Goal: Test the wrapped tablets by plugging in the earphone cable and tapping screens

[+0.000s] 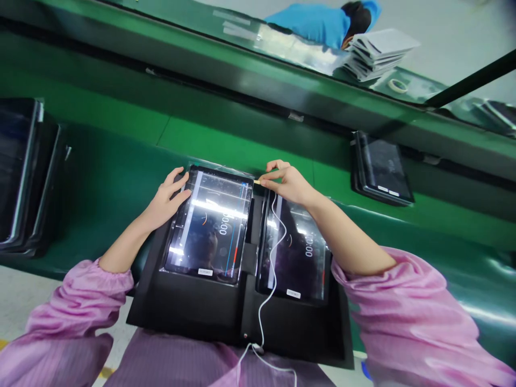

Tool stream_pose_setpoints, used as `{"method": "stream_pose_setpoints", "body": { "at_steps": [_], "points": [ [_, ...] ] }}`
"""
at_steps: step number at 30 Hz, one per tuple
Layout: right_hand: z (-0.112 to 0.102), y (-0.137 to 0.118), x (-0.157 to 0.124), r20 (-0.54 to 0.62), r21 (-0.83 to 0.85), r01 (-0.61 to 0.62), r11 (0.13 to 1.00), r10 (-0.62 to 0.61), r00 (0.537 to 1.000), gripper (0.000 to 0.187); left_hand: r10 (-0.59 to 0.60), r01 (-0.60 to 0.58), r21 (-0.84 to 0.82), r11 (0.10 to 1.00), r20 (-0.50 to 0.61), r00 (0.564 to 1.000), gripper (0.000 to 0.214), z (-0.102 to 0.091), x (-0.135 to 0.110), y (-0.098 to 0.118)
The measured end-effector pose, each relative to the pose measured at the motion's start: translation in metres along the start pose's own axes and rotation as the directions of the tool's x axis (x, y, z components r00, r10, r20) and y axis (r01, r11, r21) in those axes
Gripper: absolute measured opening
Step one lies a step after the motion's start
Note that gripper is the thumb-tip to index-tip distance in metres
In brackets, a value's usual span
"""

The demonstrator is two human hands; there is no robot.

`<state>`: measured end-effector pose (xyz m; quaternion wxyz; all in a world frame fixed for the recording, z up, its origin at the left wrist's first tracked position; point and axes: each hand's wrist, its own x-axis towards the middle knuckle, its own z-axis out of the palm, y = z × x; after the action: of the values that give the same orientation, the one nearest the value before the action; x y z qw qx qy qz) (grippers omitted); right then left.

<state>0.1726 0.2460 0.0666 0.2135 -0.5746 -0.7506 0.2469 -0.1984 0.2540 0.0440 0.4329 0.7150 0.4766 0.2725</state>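
A lit tablet (209, 226) in clear film lies on the left half of a black tray-like stand (193, 306). My left hand (167, 199) rests against its upper left edge with the fingers spread. At the tablet's upper right corner, my right hand (288, 183) pinches a small yellowish plug (257, 182); whether its tip is inserted I cannot tell. From under that hand a white cable (272, 263) runs down and splits into two strands near my lap. It crosses a second lit tablet (296, 252) on the right half, partly hidden by my right forearm.
Stacked tablets (16, 172) stand at the left, and a smaller pile of tablets (382, 166) lies on the green belt (193, 142). Beyond a raised ledge (226, 70) are a stack of grey-white items (379, 51), a tape roll (398, 85) and a person in blue (318, 24).
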Motion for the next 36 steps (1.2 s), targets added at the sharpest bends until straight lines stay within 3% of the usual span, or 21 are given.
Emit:
{"method": "stream_pose_setpoints", "body": {
  "at_steps": [6,10,13,15,17,18,20,23,25,32,36],
  "points": [
    [0.001,-0.002,0.005,-0.01,-0.093,0.022,0.995,-0.023,1.0,0.014,0.034,-0.032,0.06,0.998,-0.025,0.999,0.06,0.003,0.003,-0.003],
    [-0.009,-0.027,-0.015,-0.047,-0.203,0.013,0.979,-0.023,0.999,0.022,0.053,-0.048,0.151,0.987,-0.028,0.998,0.061,0.002,0.003,-0.003],
    [-0.022,-0.07,-0.072,0.017,-0.102,0.106,0.989,-0.105,0.994,0.037,0.074,-0.068,0.183,0.981,-0.024,0.997,0.058,0.0,0.005,-0.004],
    [-0.021,-0.105,-0.124,0.218,0.091,0.157,0.983,-0.174,0.96,0.037,0.09,-0.084,0.188,0.978,-0.024,0.996,0.056,0.0,0.007,-0.005],
    [-0.007,-0.138,-0.176,0.455,0.27,0.103,0.957,-0.221,0.863,0.035,0.092,-0.084,0.188,0.979,-0.031,0.995,0.054,0.0,0.009,-0.006],
    [0.005,-0.151,-0.199,0.5,0.346,0.077,0.935,-0.253,0.828,0.037,0.088,-0.08,0.186,0.979,-0.035,0.995,0.053,0.001,0.01,-0.006],
    [0.033,-0.167,-0.236,0.534,0.379,0.029,0.925,-0.245,0.809,0.039,0.09,-0.081,0.184,0.98,-0.041,0.995,0.055,0.002,0.01,-0.006],
    [0.064,-0.171,-0.267,0.478,0.288,0.026,0.957,-0.167,0.862,0.043,0.104,-0.099,0.177,0.979,-0.02,0.994,0.063,0.001,0.008,-0.008],
    [0.072,-0.168,-0.276,0.409,0.219,0.04,0.975,-0.129,0.903,0.044,0.096,-0.098,0.162,0.982,0.018,0.995,0.073,-0.001,0.005,-0.009],
    [0.067,-0.175,-0.286,0.124,0.142,0.102,0.985,-0.12,0.985,0.025,0.084,-0.098,0.144,0.985,0.097,0.992,0.089,-0.007,-0.003,-0.008],
    [0.06,-0.191,-0.27,0.067,0.13,0.103,0.986,-0.112,0.991,0.041,0.062,-0.076,0.139,0.987,0.106,0.992,0.088,-0.006,-0.003,-0.005]
  ]
}}
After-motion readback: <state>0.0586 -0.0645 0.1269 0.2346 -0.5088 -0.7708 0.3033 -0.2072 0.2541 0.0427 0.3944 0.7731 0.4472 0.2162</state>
